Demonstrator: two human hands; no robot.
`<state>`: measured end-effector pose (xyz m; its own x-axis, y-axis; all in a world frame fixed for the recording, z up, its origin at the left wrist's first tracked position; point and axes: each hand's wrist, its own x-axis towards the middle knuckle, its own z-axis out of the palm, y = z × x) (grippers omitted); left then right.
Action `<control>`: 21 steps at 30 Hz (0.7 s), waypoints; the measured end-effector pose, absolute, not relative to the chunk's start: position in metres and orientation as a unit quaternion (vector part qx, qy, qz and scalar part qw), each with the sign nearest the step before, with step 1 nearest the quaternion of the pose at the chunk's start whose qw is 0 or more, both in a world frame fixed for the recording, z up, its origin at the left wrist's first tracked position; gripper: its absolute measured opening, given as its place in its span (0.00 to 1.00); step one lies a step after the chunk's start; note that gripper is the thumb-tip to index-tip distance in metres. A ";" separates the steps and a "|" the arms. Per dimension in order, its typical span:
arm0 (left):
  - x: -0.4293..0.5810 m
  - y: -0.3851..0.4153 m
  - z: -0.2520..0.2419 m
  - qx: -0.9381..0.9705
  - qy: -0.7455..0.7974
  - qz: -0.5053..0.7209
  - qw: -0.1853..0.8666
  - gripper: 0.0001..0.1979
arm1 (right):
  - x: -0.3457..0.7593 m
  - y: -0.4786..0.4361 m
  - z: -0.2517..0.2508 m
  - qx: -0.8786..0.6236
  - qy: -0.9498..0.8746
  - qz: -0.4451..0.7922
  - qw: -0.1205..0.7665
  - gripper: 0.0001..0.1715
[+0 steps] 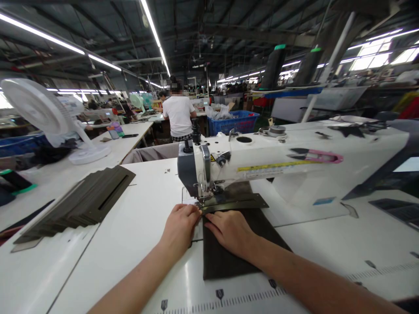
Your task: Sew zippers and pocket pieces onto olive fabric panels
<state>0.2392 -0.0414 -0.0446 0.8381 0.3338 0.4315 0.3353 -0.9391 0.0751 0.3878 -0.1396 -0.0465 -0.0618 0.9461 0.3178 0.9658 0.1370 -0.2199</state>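
Note:
My left hand is closed beside the presser foot of a white sewing machine, fingertips pinched at the left end of a dark olive strip. The strip lies crosswise on a folded dark fabric piece, which runs under the machine arm. Over that fabric, my right hand lies flat with fingers stretched toward the needle, touching the strip's lower edge. The left thumb and the exact stitching point are partly hidden.
To the left stands a fanned stack of dark slotted panels, with a white fan behind it. Pink thread snips rest on the machine arm. Ahead are a person in a white shirt and a blue basket.

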 end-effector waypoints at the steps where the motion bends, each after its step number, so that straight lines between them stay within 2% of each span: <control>1: 0.239 -0.043 -0.045 -0.961 -0.172 -0.217 0.014 0.09 | 0.387 -0.140 -0.046 -0.648 -0.734 -0.035 0.198 0.10; 5: 0.242 -0.046 -0.043 -0.967 -0.166 -0.185 0.054 0.09 | 0.386 -0.139 -0.047 -0.623 -0.734 -0.136 0.236 0.08; 7: 0.244 -0.048 -0.042 -0.966 -0.165 -0.184 0.072 0.08 | 0.387 -0.137 -0.050 -0.615 -0.728 -0.159 0.259 0.11; 10: 0.246 -0.050 -0.041 -0.964 -0.164 -0.191 0.087 0.08 | 0.391 -0.133 -0.057 -0.609 -0.739 -0.119 0.261 0.18; 21: 0.252 -0.047 -0.039 -0.964 -0.149 -0.182 0.126 0.06 | 0.395 -0.127 -0.062 -0.610 -0.747 -0.083 0.250 0.19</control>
<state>0.2515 -0.0466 -0.0392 0.8899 0.2406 0.3875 0.3324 -0.9239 -0.1895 0.3950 -0.1273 -0.0623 -0.1301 0.8705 0.4746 0.9537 0.2409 -0.1804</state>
